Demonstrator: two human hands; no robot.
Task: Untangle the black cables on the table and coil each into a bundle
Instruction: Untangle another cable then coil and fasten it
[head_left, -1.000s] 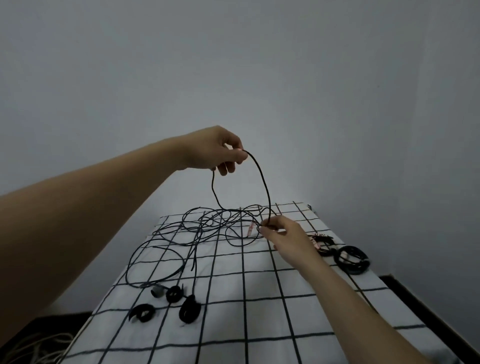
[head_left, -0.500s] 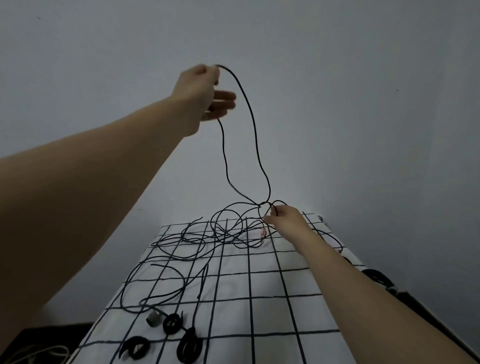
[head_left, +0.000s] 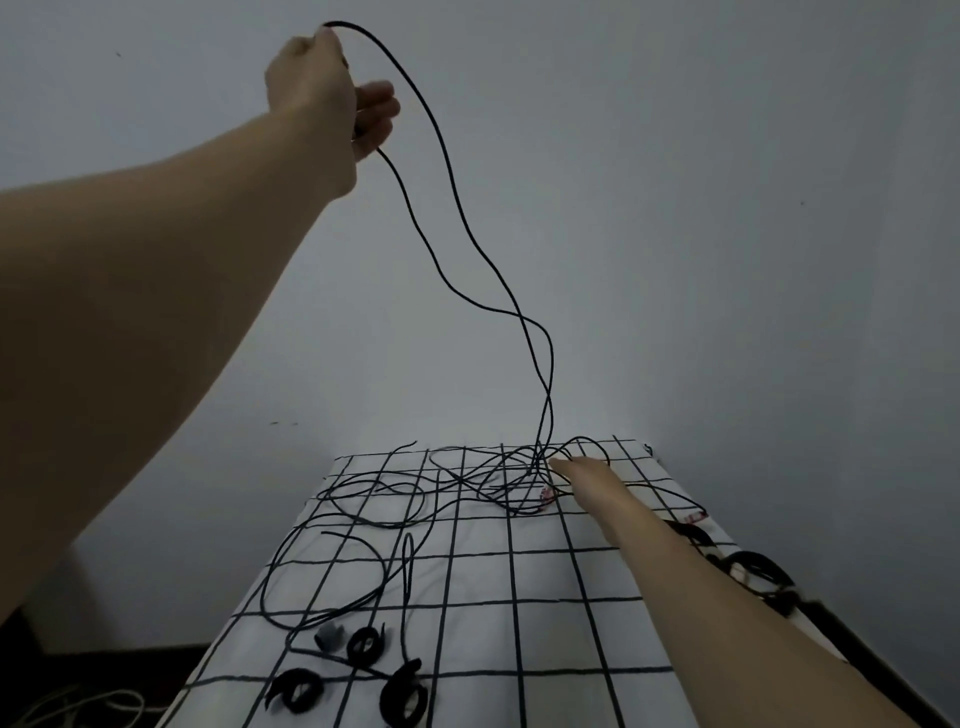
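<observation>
Head view: our left grip (head_left: 317, 88), fingers curled round the thin black cable (head_left: 447, 156), has climbed higher, drawing a long loop free of the tangle (head_left: 498, 478) on the white gridded bench (head_left: 540, 577). Our right grip (head_left: 582, 475) touches the tangle, its hold unclear.

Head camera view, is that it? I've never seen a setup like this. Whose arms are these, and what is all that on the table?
There is no machine here: a person wears a wide-angle camera on the head, looking forward and down, so the two bare arms are theirs. The left hand, raised high, grips a loop of thin black cable that hangs down to a tangle of black cables on the white cloth with black grid lines covering the table. The right hand reaches into that tangle; whether it pinches anything is unclear. Near the front lie curled black straps, and a coiled black bundle sits at the right edge.
</observation>
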